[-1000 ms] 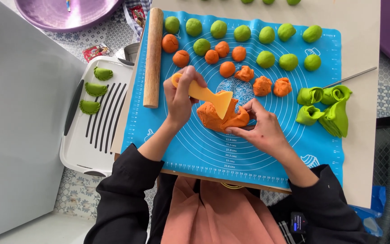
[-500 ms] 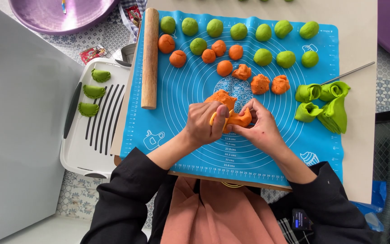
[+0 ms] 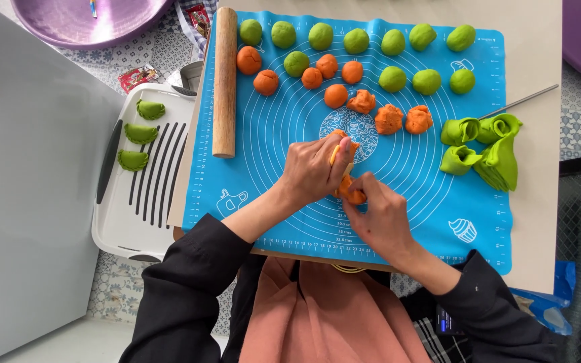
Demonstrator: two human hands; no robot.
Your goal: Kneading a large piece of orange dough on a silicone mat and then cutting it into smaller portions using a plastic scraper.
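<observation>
Nearest me, my right hand (image 3: pixel 379 218) pinches a lump of soft orange dough (image 3: pixel 352 191) near the middle of the blue silicone baking mat (image 3: pixel 411 195). My left hand (image 3: pixel 314 168) curls closed over the same lump, with a yellow plastic scraper (image 3: pixel 335 153) showing between its fingers. Beyond the hands lie three rough orange dough pieces (image 3: pixel 390 118). Folded green dough strips (image 3: pixel 482 144) sit at the mat's right edge, and a wooden rolling pin (image 3: pixel 224 81) lies along its left edge. Rows of round green dough balls (image 3: pixel 356 40) line the far edge.
</observation>
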